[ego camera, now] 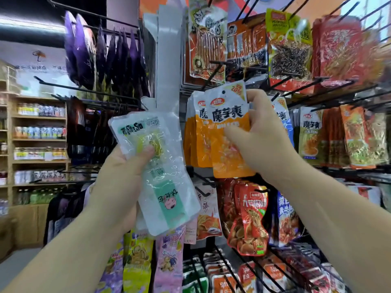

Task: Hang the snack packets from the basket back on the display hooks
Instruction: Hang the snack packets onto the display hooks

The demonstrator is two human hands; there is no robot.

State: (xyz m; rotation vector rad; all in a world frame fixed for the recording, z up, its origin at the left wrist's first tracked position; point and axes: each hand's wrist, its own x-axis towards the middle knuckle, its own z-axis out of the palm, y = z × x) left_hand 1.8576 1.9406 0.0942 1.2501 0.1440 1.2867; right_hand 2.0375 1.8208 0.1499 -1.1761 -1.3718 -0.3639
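Observation:
My right hand (262, 136) pinches an orange-and-white snack packet (229, 132) at its right edge, thumb across the front. The packet's hang hole sits near its top, in front of matching orange packets (195, 136) hanging on a black hook. My left hand (122, 178) grips a bundle of clear packets with yellow and green labels (160, 178), held upside down, left of the orange ones. The basket is not in view.
Black display hooks (215, 77) jut out from the rack, loaded with red, orange and green snack packets (251, 218). Purple packets (82, 51) hang at upper left. Wooden shelves with bottles (40, 132) stand at far left. A white column (167, 66) splits the rack.

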